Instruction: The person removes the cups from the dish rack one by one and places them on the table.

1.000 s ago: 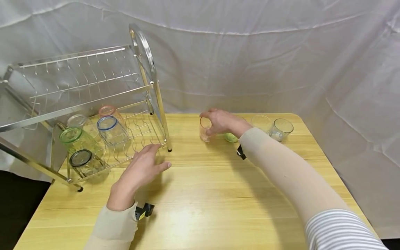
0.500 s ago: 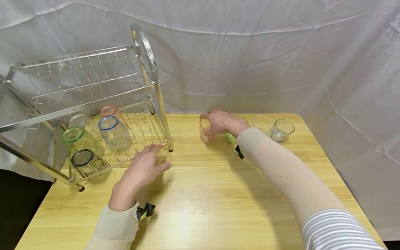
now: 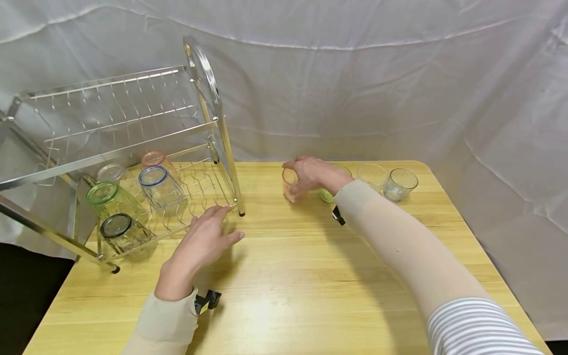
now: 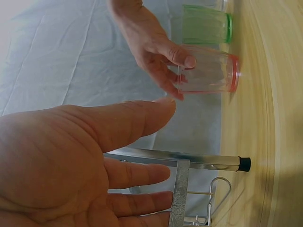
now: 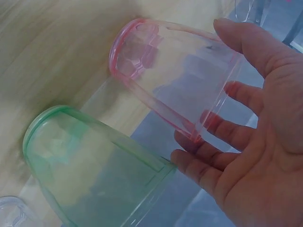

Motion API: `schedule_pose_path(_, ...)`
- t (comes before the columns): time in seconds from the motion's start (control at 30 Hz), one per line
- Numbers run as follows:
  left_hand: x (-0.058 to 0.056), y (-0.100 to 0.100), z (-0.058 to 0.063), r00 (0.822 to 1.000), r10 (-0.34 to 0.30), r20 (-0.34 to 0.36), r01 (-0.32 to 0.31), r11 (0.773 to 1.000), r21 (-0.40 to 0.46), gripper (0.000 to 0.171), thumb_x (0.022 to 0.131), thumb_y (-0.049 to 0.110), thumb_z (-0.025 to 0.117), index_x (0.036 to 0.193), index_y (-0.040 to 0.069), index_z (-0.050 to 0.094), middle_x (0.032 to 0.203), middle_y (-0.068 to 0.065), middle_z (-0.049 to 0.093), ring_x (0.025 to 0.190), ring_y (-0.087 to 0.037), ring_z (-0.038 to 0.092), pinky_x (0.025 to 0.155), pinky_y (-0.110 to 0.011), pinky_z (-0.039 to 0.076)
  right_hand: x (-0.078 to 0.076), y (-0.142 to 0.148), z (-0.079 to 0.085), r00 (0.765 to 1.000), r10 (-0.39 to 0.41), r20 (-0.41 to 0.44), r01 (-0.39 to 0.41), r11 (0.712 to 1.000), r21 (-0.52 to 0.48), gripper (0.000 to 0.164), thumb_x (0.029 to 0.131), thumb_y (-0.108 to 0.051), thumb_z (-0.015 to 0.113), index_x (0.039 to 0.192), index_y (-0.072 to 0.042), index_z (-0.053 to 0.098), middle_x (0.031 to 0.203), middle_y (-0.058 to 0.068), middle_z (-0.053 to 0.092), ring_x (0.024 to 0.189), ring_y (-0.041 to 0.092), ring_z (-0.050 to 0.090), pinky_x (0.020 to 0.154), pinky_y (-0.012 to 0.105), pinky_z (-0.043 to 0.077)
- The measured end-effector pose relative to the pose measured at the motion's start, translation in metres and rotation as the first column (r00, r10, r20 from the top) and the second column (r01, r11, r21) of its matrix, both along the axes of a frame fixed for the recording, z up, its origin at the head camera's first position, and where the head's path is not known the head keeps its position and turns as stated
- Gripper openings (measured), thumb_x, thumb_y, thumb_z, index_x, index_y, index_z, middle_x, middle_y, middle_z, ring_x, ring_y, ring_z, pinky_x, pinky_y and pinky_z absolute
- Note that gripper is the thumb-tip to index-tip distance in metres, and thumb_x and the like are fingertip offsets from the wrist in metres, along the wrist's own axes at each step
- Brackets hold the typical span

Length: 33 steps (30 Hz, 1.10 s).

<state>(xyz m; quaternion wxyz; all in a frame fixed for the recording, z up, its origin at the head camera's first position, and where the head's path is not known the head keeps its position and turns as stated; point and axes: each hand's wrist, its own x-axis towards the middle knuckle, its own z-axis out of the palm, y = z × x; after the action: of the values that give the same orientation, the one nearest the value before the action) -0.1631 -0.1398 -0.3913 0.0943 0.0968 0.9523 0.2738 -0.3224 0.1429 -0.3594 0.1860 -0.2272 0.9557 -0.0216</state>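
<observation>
My right hand [image 3: 312,173] holds a pink-tinted glass tumbler [image 3: 289,191] at its top, thumb on one side of the rim and fingers on the other. The tumbler stands upright on the table near its back edge. Right beside it is a green tumbler [image 5: 94,165], partly hidden by my right hand in the head view. My left hand [image 3: 201,241] has its fingers extended and thumb spread, with nothing in it. Its fingertips [image 4: 163,201] are right at the lower front rail of the metal dish rack [image 3: 227,158].
On the rack's lower tier, upside-down tumblers with green [image 3: 108,199], black [image 3: 126,234], blue [image 3: 161,190], pink [image 3: 155,158] and clear [image 3: 117,175] bases stand at the left. A clear glass [image 3: 372,173] and a greyish glass [image 3: 399,186] stand back right. A curtain [image 3: 355,98] hangs behind the table.
</observation>
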Motion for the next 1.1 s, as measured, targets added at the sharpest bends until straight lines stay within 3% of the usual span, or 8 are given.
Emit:
schedule_pose_path(0.17, 0.0001, 0.0019, -0.0012, 1.000, 0.003, -0.002, -0.003, 1.000, -0.006, 0.075, 0.102, 0.038, 0.069, 0.160, 0.001, 0.039, 0.165, -0.028, 0.036, 0.155, -0.048, 0.030, 0.125, -0.074, 0.007, 0.0009, 0.0014, 0.0018, 0.999, -0.015, 0.035, 0.014, 1.000, 0.007, 0.093, 0.088, -0.034, 0.076, 0.168, -0.027, 0.029, 0.172, 0.017, 0.028, 0.159, 0.039, 0.027, 0.124, 0.057, 0.036)
schedule_pose_path(0.4, 0.0000, 0.0042, -0.0027, 1.000, 0.001, -0.013, -0.001, 1.000, -0.011, 0.074, 0.102, 0.037, 0.069, 0.160, 0.001, 0.040, 0.163, -0.027, 0.040, 0.153, -0.047, 0.033, 0.125, -0.075, 0.009, 0.0007, 0.0038, 0.0018, 1.000, -0.003, 0.030, 0.003, 1.000, -0.001, 0.092, 0.084, -0.031, 0.078, 0.166, -0.024, 0.034, 0.170, 0.017, 0.033, 0.154, 0.041, 0.037, 0.122, 0.057, 0.039)
schedule_pose_path(1.1, -0.0013, -0.0014, 0.0032, 1.000, -0.009, 0.003, 0.009, 1.000, -0.022, 0.077, 0.102, 0.040, 0.069, 0.160, 0.001, 0.038, 0.164, -0.028, 0.038, 0.152, -0.050, 0.035, 0.125, -0.074, 0.013, -0.0008, 0.0019, 0.0016, 0.999, -0.021, 0.037, 0.022, 1.000, -0.009, 0.092, 0.087, -0.032, 0.077, 0.167, -0.025, 0.032, 0.170, 0.012, 0.036, 0.156, 0.035, 0.036, 0.124, 0.050, 0.037)
